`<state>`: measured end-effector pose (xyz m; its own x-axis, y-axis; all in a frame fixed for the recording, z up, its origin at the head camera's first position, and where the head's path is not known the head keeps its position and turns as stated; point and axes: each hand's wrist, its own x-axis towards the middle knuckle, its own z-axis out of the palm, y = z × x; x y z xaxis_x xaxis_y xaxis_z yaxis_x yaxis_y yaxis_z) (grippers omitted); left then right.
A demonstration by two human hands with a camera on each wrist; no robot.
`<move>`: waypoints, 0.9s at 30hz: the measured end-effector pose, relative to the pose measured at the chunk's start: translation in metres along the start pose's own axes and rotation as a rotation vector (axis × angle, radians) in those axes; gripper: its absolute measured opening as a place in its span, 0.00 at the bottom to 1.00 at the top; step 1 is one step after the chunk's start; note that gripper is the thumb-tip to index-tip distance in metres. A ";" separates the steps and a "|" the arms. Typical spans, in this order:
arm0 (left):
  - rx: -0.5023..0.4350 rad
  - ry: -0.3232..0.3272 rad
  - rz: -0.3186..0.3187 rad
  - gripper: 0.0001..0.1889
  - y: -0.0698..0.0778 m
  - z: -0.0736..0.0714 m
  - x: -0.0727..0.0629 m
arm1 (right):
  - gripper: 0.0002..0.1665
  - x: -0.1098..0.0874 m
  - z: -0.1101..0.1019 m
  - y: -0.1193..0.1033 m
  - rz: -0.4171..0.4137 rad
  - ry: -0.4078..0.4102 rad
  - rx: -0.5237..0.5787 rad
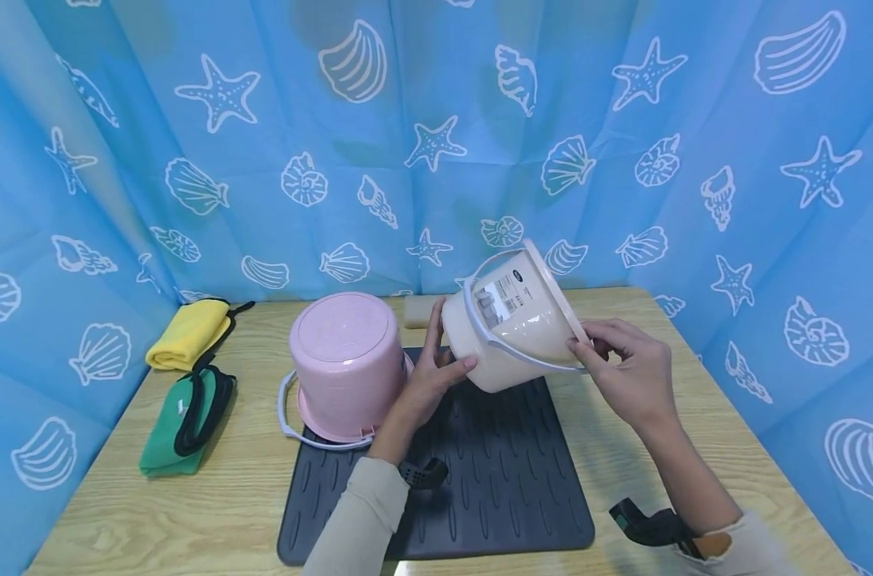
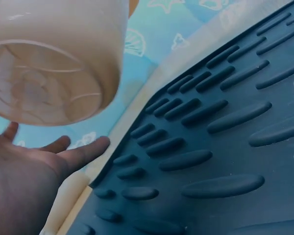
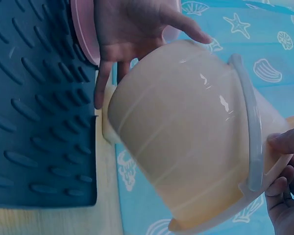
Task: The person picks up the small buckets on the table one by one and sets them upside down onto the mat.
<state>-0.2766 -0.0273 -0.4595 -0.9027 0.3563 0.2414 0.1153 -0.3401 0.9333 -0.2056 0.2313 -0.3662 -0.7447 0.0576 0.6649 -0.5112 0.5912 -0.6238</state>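
A cream bucket [image 1: 540,320] with a grey-blue handle [image 3: 252,122] is held tilted above the dark ridged mat [image 1: 508,480], its mouth toward the right. My right hand [image 1: 634,372] pinches its rim between thumb and fingers. At the base, my left hand [image 1: 429,380] is spread with the fingers extended; the left wrist view shows the palm [image 2: 24,186] just under the bucket's bottom. Left of that hand, a pink bucket [image 1: 350,368] stands upside down partly on the mat, its handle lying around the rim.
A folded yellow cloth [image 1: 184,332] and a green cloth [image 1: 173,420], both with black edging, lie at the table's left. Behind the mat sits a beige block [image 1: 418,310]. A blue shell-patterned curtain [image 1: 422,144] hangs along the back and sides of the wooden table [image 1: 249,512].
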 end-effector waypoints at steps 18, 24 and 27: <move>-0.094 0.010 0.029 0.53 0.015 -0.007 0.005 | 0.13 -0.006 0.009 0.009 0.118 -0.023 0.180; -0.093 0.027 0.019 0.53 0.018 -0.008 0.007 | 0.11 -0.005 0.005 0.006 0.051 -0.044 0.050; -0.060 0.020 0.026 0.56 0.020 -0.008 0.006 | 0.11 -0.003 0.002 0.007 0.019 -0.095 0.043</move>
<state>-0.2835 -0.0393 -0.4413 -0.9080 0.3291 0.2593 0.1144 -0.4008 0.9090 -0.2076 0.2333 -0.3735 -0.7906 -0.0090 0.6122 -0.5130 0.5554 -0.6544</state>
